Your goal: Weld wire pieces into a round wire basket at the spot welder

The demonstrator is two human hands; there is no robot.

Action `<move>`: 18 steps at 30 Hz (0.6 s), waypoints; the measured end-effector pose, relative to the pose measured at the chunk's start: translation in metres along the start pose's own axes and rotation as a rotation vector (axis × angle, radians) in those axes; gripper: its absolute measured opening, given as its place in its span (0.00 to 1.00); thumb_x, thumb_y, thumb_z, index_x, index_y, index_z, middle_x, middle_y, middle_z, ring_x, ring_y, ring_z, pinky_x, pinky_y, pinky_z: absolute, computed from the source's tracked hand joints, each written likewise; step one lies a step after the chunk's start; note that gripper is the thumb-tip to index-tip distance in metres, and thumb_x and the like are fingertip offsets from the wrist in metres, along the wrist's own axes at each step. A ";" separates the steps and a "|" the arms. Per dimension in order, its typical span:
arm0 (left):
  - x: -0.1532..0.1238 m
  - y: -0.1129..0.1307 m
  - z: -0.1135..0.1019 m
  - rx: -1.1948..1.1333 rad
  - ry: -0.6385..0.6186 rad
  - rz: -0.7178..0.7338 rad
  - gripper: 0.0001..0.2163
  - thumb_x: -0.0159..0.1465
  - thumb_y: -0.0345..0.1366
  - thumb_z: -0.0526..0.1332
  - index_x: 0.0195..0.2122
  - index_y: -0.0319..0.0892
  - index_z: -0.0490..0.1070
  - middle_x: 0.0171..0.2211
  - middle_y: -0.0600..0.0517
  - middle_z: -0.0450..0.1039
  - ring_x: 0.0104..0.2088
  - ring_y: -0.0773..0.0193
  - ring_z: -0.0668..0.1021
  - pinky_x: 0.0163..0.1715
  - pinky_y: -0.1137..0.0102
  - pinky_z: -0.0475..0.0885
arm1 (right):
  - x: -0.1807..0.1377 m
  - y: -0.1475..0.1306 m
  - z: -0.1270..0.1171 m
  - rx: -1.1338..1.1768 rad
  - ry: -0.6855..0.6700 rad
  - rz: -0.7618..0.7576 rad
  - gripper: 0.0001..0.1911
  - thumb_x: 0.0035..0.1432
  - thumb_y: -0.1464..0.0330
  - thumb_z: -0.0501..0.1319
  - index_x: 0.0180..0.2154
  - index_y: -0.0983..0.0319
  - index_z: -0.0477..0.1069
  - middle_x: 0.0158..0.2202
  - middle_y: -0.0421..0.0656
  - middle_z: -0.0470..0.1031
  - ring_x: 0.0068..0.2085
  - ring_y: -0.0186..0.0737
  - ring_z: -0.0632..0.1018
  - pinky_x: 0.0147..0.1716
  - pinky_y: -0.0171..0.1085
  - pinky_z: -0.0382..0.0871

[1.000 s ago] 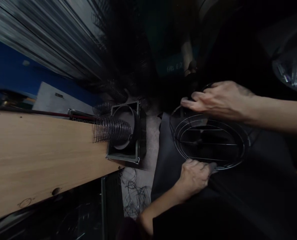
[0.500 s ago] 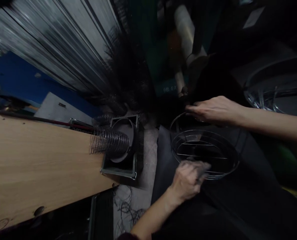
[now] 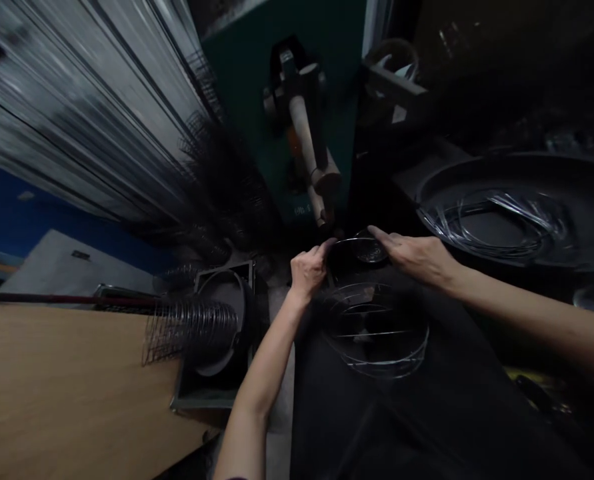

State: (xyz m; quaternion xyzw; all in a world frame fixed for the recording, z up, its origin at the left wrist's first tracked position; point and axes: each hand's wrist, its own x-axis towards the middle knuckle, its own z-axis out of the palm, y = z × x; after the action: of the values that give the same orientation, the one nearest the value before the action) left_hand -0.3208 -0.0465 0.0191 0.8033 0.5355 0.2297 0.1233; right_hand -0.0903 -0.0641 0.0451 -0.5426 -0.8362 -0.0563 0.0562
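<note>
Wooden counter [image 3: 51, 393]: pale board, lower left; its right end meets a square black frame [image 3: 211, 333].
Coil of wire rings [image 3: 191, 330]: lies on its side at the counter's right end, running into the round opening of the frame.
Left hand [image 3: 307, 270]: fingers pinched on the left rim of a small wire ring [image 3: 357, 248], thumb and forefinger closed on the wire.
Small wire ring: held between both hands, just below the pale cylindrical arm of a green machine [image 3: 307, 143]; its middle is dark and hard to read.
Wire grille [image 3: 374, 330]: round, with concentric rings and straight cross wires, lying flat on a dark surface just below both hands; neither hand touches it.
Right hand [image 3: 417, 257]: fingers extended, tips resting on the ring's right rim; whether they grip it cannot be told.
Dark round tray [image 3: 577, 177]: upper right, carrying loose wire loops [image 3: 497, 223].
Bundled metal rods [image 3: 77, 113]: upper left, blurred. Scene very dim; right edge lost in shadow.
</note>
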 end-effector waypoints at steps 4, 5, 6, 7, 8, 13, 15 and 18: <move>0.016 -0.006 -0.008 0.058 -0.089 -0.008 0.19 0.68 0.30 0.49 0.57 0.48 0.67 0.40 0.51 0.79 0.38 0.65 0.79 0.39 0.73 0.70 | 0.021 0.003 0.005 -0.039 0.013 -0.038 0.31 0.60 0.76 0.42 0.63 0.60 0.60 0.37 0.48 0.76 0.22 0.37 0.73 0.17 0.35 0.47; 0.019 -0.007 -0.011 0.066 -0.105 -0.012 0.19 0.68 0.29 0.49 0.57 0.48 0.67 0.39 0.51 0.79 0.37 0.65 0.79 0.39 0.73 0.70 | 0.025 0.004 0.006 -0.041 0.009 -0.048 0.31 0.60 0.76 0.43 0.63 0.60 0.60 0.36 0.48 0.76 0.22 0.37 0.72 0.17 0.35 0.47; 0.021 -0.007 -0.014 0.083 -0.115 -0.016 0.19 0.68 0.29 0.49 0.57 0.48 0.67 0.39 0.51 0.79 0.37 0.64 0.79 0.38 0.73 0.70 | 0.029 0.005 0.007 -0.044 0.001 -0.053 0.31 0.59 0.76 0.43 0.63 0.60 0.61 0.36 0.49 0.76 0.21 0.38 0.73 0.17 0.35 0.46; 0.023 -0.007 -0.017 0.111 -0.125 -0.020 0.19 0.67 0.29 0.49 0.58 0.48 0.66 0.39 0.50 0.79 0.38 0.63 0.79 0.38 0.73 0.69 | 0.032 0.005 0.008 -0.046 -0.013 -0.055 0.31 0.59 0.76 0.44 0.63 0.61 0.61 0.36 0.49 0.76 0.22 0.39 0.73 0.17 0.35 0.46; 0.023 -0.008 -0.020 0.149 -0.138 -0.023 0.20 0.67 0.29 0.49 0.58 0.47 0.65 0.40 0.49 0.78 0.38 0.62 0.79 0.38 0.72 0.69 | 0.035 0.004 0.009 -0.047 -0.032 -0.057 0.31 0.59 0.75 0.45 0.63 0.61 0.61 0.36 0.50 0.76 0.22 0.40 0.73 0.17 0.35 0.47; 0.014 -0.010 -0.022 0.384 -0.311 -0.024 0.21 0.66 0.27 0.49 0.59 0.48 0.64 0.39 0.48 0.77 0.37 0.60 0.79 0.36 0.70 0.70 | 0.038 -0.007 0.018 -0.016 -0.149 -0.068 0.30 0.58 0.76 0.48 0.61 0.61 0.62 0.39 0.52 0.76 0.23 0.40 0.74 0.20 0.34 0.53; 0.007 -0.012 -0.016 0.444 -0.365 -0.040 0.23 0.65 0.26 0.49 0.60 0.49 0.63 0.39 0.48 0.76 0.36 0.60 0.79 0.35 0.70 0.69 | 0.034 -0.012 0.024 0.007 -0.203 -0.077 0.30 0.58 0.79 0.48 0.61 0.62 0.62 0.39 0.53 0.75 0.25 0.40 0.75 0.21 0.33 0.55; -0.002 -0.016 -0.006 0.455 -0.392 -0.049 0.22 0.67 0.28 0.48 0.61 0.49 0.61 0.39 0.47 0.76 0.36 0.59 0.79 0.34 0.69 0.69 | 0.026 -0.014 0.030 0.031 -0.256 -0.093 0.31 0.58 0.80 0.47 0.63 0.62 0.60 0.37 0.51 0.75 0.26 0.39 0.75 0.22 0.32 0.55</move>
State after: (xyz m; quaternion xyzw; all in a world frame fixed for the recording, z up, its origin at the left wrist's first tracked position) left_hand -0.3375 -0.0427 0.0168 0.8261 0.5585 -0.0585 0.0469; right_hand -0.1143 -0.0414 0.0194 -0.5053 -0.8615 0.0237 -0.0452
